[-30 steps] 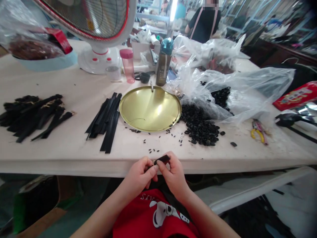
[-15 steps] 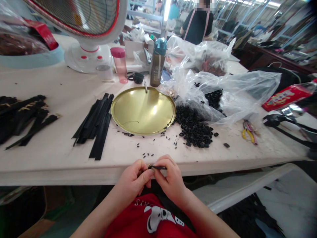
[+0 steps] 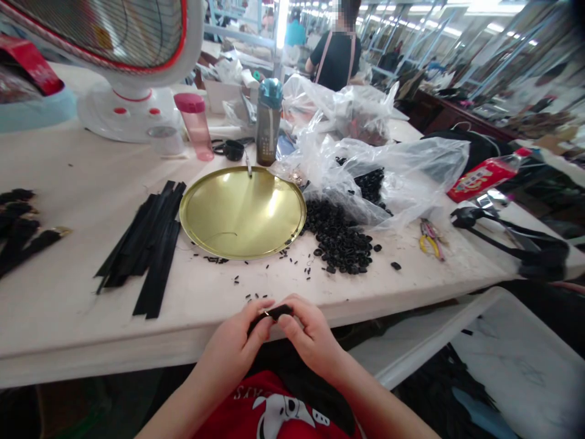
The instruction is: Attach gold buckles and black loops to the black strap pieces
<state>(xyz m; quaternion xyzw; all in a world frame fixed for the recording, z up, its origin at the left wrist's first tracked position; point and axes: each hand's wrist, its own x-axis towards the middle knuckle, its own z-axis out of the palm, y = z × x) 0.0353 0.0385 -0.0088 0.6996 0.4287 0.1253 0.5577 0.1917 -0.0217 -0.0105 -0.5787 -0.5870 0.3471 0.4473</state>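
Black strap [image 3: 280, 311] in both hands at a pale table [image 3: 86, 225], lower centre of the frame.
The table carries a fan [image 3: 116, 46] at upper left, a gold tray [image 3: 242, 213] in the middle, loose strips [image 3: 150, 244] left of it and a black heap [image 3: 345, 241] right; behind, a crowded workroom runs under tube lights at upper right. The strap is short, dark and matte, with a small metallic glint at its left end; the left hand [image 3: 240, 332] and right hand [image 3: 308, 329] pinch it, fingers nearly closed.
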